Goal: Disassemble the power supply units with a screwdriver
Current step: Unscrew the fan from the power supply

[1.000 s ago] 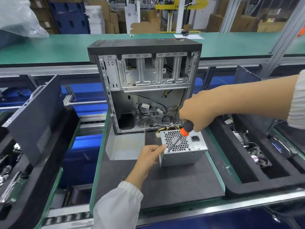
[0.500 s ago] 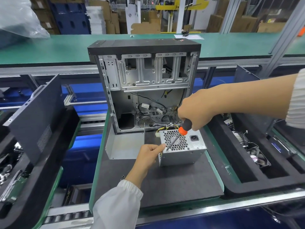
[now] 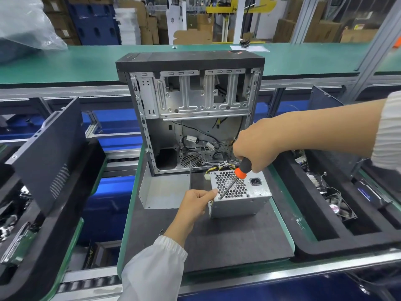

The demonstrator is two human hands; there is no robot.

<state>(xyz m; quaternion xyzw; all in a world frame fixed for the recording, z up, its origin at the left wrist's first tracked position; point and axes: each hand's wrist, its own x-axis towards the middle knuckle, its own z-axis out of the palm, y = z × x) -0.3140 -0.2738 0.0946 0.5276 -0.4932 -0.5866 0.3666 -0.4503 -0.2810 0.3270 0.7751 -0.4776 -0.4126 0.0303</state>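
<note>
A silver power supply unit with a honeycomb fan grille and a black socket sits on the dark mat, just in front of an open computer case. Yellow and black wires run from it back into the case. My right hand grips a screwdriver with a black and orange handle. Its shaft slants down-left, with the tip at the near-left corner of the grille face. My left hand holds the unit's left near corner, thumb on the top edge.
A bent grey metal panel lies on the mat left of the unit. A black side panel leans in the foam tray on the left. The black foam tray on the right holds fans and parts. A green conveyor runs behind the case.
The screwdriver and my right hand have shifted slightly left and down, bringing the tip to the unit's near-left corner. My left hand keeps its hold on that corner.
</note>
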